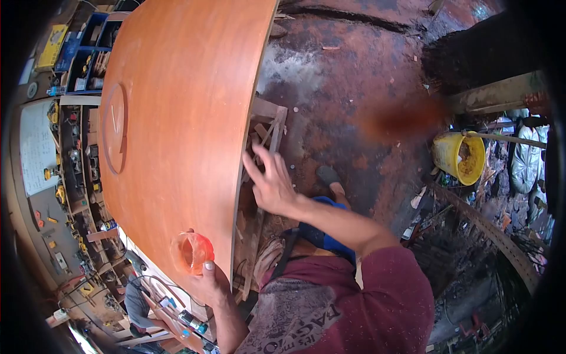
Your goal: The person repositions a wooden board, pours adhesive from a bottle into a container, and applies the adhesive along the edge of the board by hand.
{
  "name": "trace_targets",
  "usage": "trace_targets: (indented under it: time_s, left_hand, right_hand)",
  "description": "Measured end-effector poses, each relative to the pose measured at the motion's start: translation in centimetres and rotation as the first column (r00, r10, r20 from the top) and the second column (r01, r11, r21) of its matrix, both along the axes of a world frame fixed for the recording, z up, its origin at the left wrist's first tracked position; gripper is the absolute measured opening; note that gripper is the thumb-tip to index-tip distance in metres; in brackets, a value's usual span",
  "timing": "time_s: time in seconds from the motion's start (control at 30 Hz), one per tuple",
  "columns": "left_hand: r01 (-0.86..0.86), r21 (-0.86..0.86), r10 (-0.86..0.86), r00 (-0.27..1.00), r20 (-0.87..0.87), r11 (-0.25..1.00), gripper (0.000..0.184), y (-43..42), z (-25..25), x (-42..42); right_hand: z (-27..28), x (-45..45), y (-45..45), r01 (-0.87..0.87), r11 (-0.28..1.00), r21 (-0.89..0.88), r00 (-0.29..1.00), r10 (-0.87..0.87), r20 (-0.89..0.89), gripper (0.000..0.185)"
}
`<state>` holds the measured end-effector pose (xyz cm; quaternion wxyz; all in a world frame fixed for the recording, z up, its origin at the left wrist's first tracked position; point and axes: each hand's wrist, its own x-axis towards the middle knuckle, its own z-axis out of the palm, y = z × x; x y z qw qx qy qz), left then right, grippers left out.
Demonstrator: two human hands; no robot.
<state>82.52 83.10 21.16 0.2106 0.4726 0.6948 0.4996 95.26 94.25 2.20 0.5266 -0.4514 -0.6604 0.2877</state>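
Observation:
A broad, smooth reddish-brown wood panel [177,106] lies in front of me, its pale edge running down the middle of the view. My left hand [211,288] is closed on a translucent orange-red plastic cup [203,251], held over the panel's near corner with its open mouth showing. What the cup contains is hard to make out. At the panel's edge is my right hand [274,186], fingers stretched and apart with nothing seen in them. Its fingertips are close to the edge; whether they touch it is unclear. A thin curved strip [122,127] rests on the panel's far side.
Beneath the panel shows a wooden support frame [274,124]. A yellow bucket [457,156] stands on the right among debris. Shelves with power tools [76,159], blue bins [82,62] and a whiteboard [36,147] line the left. Another person's grey shirt [137,301] shows lower left.

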Motion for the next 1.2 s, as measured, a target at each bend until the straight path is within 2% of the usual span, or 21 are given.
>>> trace_targets:
  time_s: [0.03, 0.1, 0.17, 0.23, 0.3, 0.37, 0.43, 0.47, 0.5, 0.57, 0.63, 0.7, 0.73, 0.87, 0.97, 1.07, 1.2]
  left_hand:
    - [-0.013, 0.009, 0.013, 1.0, 0.002, 1.0, 0.097, -0.2, -0.3, -0.2]
    - [-0.034, 0.004, 0.034, 0.999, 0.012, 0.999, 0.096, -0.6, -0.5, -0.1]
    - [-0.036, -0.017, 0.036, 0.999, 0.024, 0.999, 0.097, -0.7, -0.5, 0.2]
    - [0.018, -0.061, -0.014, 0.998, 0.059, 0.998, 0.097, -0.7, -0.4, -0.4]
    - [0.057, -0.095, -0.051, 0.997, 0.062, 0.994, 0.097, -0.7, -0.3, -0.8]
    - [0.077, -0.107, -0.074, 0.997, 0.039, 0.991, 0.096, -0.2, -0.5, -1.0]
    - [0.027, -0.195, -0.044, 0.995, -0.087, 0.98, 0.095, 0.0, -1.4, -2.0]
    - [-0.019, -0.24, -0.019, 0.988, -0.153, 0.971, 0.094, -0.6, -2.0, -2.6]
    - [0.057, -0.178, -0.088, 0.981, -0.17, 0.982, 0.095, -0.7, -3.2, -3.0]
    - [0.196, -0.092, -0.214, 0.94, -0.265, 0.976, 0.098, 0.1, -5.0, -3.8]
    - [0.355, -0.022, -0.34, 0.872, -0.353, 0.935, 0.099, 1.5, -5.6, -3.6]
    - [0.391, 0.048, -0.349, 0.866, -0.358, 0.919, 0.097, 2.3, -6.0, -2.8]
    - [0.408, 0.09, -0.352, 0.863, -0.363, 0.908, 0.096, 2.6, -6.3, -2.5]
    - [0.451, 0.208, -0.338, 0.843, -0.418, 0.868, 0.093, 2.8, -6.4, -2.0]
    - [0.473, 0.239, -0.331, 0.825, -0.459, 0.848, 0.096, 2.2, -5.5, -2.7]
    - [0.448, 0.285, -0.282, 0.834, -0.474, 0.847, 0.094, 1.2, -5.1, -4.6]
    - [0.382, 0.317, -0.214, 0.865, -0.454, 0.868, 0.088, -1.0, -5.6, -7.3]
  right_hand:
    - [0.0, 0.3, -1.4, -0.048, 0.999, -0.001, 0.998, 0.048, 0.047, 0.08]
    - [-0.3, 0.8, -1.3, 0.009, 1.0, -0.022, 1.0, -0.009, -0.006, 0.079]
    - [0.8, 1.7, 1.6, 0.083, 0.988, -0.131, 0.992, -0.094, -0.079, 0.082]
    - [1.2, 1.8, 4.0, 0.099, 0.985, -0.14, 0.995, -0.1, 0.0, 0.083]
    - [0.3, 0.1, 2.7, 0.023, 0.997, -0.068, 0.998, -0.026, -0.05, 0.084]
    - [0.1, -0.2, -1.1, -0.117, 0.987, -0.106, 0.99, 0.107, -0.097, 0.084]
    - [0.9, 1.1, -3.4, -0.222, 0.963, -0.155, 0.961, 0.189, -0.203, 0.078]
    - [1.1, 2.2, -3.5, -0.221, 0.962, -0.159, 0.957, 0.182, -0.228, 0.075]
    - [3.0, 4.0, -2.8, -0.232, 0.959, -0.164, 0.949, 0.186, -0.256, 0.072]
    - [6.9, 7.1, -0.6, -0.323, 0.945, -0.049, 0.932, 0.309, -0.187, 0.068]
    - [11.6, 9.2, 0.8, -0.443, 0.891, 0.097, 0.897, 0.441, 0.038, 0.066]
    - [14.9, 9.4, 1.2, -0.542, 0.835, 0.097, 0.827, 0.51, 0.235, 0.061]
    - [16.1, 9.5, 1.4, -0.582, 0.809, 0.088, 0.781, 0.525, 0.339, 0.059]
    - [19.4, 8.4, 1.1, -0.614, 0.786, 0.064, 0.594, 0.408, 0.693, 0.051]
    - [20.2, 6.6, -0.4, -0.609, 0.792, 0.025, 0.493, 0.354, 0.795, 0.052]
    - [21.1, 4.4, -2.7, -0.593, 0.796, -0.121, 0.488, 0.475, 0.732, 0.051]
    - [22.0, 1.0, -6.0, -0.538, 0.817, -0.207, 0.594, 0.541, 0.595, 0.043]
